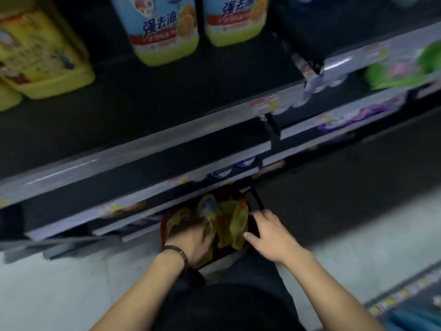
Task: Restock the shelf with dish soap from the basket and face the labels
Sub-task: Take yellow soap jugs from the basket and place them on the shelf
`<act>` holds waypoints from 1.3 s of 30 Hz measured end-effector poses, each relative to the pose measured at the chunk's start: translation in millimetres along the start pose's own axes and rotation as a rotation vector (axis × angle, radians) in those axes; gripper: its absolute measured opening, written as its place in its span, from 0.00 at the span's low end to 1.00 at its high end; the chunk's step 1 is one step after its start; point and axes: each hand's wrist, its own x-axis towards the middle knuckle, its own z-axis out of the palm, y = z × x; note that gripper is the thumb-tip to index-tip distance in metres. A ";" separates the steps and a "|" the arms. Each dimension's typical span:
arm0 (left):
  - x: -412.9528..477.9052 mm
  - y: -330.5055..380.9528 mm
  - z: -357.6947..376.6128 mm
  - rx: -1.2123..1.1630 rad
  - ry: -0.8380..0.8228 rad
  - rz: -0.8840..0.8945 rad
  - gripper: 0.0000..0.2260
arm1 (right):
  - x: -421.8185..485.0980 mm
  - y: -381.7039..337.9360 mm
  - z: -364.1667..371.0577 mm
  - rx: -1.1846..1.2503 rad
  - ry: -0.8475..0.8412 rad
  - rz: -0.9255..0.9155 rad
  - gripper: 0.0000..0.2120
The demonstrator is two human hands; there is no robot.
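low in the centre of the frame both hands reached into the basket [164,225] on the floor, the left hand [191,244] closed around a yellow soap bottle [210,225], the right hand [269,237] spread open beside another bottle [238,223], while the shelf [143,108] above held two labelled bottles [157,29].

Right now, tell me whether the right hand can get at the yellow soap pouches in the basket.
Probably yes. The right hand is already at the basket rim, fingertips touching the yellow soap pouches. Nothing lies between; the left hand works the other side.
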 end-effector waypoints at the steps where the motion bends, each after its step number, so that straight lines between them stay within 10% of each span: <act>1: 1.4 2.9 4.5 0.011 0.010 -0.027 0.22 | 7.8 4.1 -2.8 -0.023 -0.031 -0.007 0.33; 10: 34.9 -77.7 77.0 -0.064 0.086 -0.251 0.22 | 97.3 11.9 52.8 -0.184 -0.228 -0.074 0.31; 17: 82.4 -148.0 192.7 -0.198 0.237 -0.207 0.16 | 170.0 46.8 135.1 -0.127 0.002 -0.251 0.29; 25: 94.6 -192.3 309.9 -0.869 0.845 -0.173 0.09 | 177.1 53.7 247.0 -0.058 0.094 -0.439 0.24; 32: 58.9 -182.7 337.9 -0.926 0.626 -0.208 0.37 | 146.8 57.4 292.9 -0.102 0.094 -0.520 0.31; 39: 54.0 -202.7 371.4 -0.882 0.508 -0.279 0.45 | 171.3 38.3 324.6 -0.184 0.046 -0.471 0.39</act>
